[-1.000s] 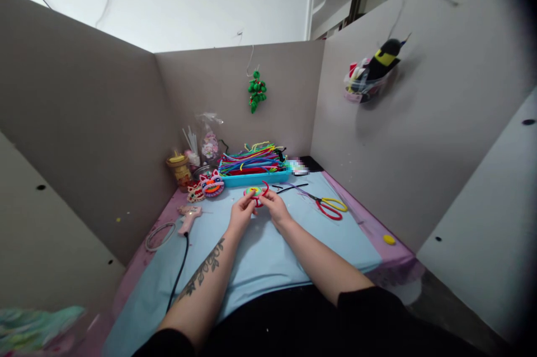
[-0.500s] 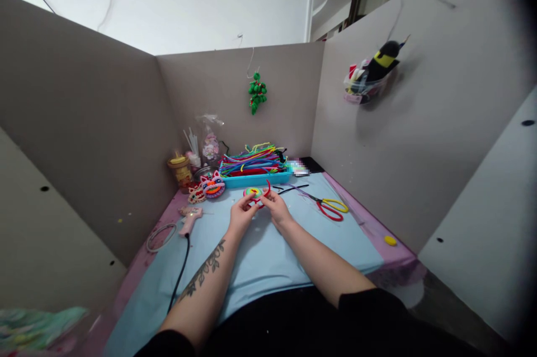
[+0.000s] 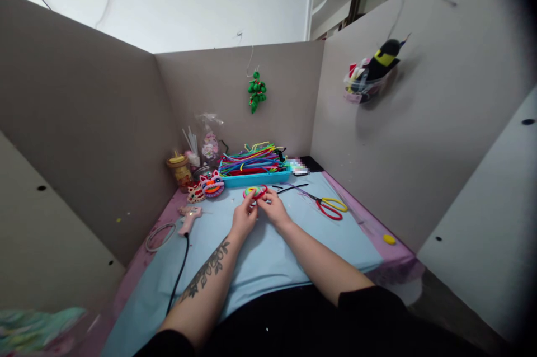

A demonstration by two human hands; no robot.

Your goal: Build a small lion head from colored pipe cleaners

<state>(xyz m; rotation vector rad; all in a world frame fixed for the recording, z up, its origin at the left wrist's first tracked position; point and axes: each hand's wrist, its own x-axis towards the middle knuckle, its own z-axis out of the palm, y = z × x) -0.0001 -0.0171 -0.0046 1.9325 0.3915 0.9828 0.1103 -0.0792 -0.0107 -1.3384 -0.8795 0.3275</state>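
A small round pipe-cleaner piece (image 3: 248, 191), red at the rim with green and yellow inside, is pinched in my left hand (image 3: 244, 217) over the blue cloth. My right hand (image 3: 274, 210) grips a red pipe cleaner (image 3: 263, 189) against the right edge of that piece. Fingers cover the lower part of both, so how they join cannot be seen. Just right of my hands lie black pipe-cleaner lengths (image 3: 293, 187) and scissors (image 3: 329, 208) with one red and one yellow handle.
Behind my hands stands a blue tray (image 3: 255, 180) of colourful pipe cleaners. Lion-like pipe-cleaner heads (image 3: 212, 184) sit to its left. A pink glue gun (image 3: 189, 221) with a black cord lies at left. Grey partitions (image 3: 235, 88) enclose the table. A yellow disc (image 3: 389, 239) rests at right.
The red pipe cleaner's free end, which stuck up before, now lies lower along the round piece's rim. My right fingers have shifted slightly left, and the left hand has turned a little.
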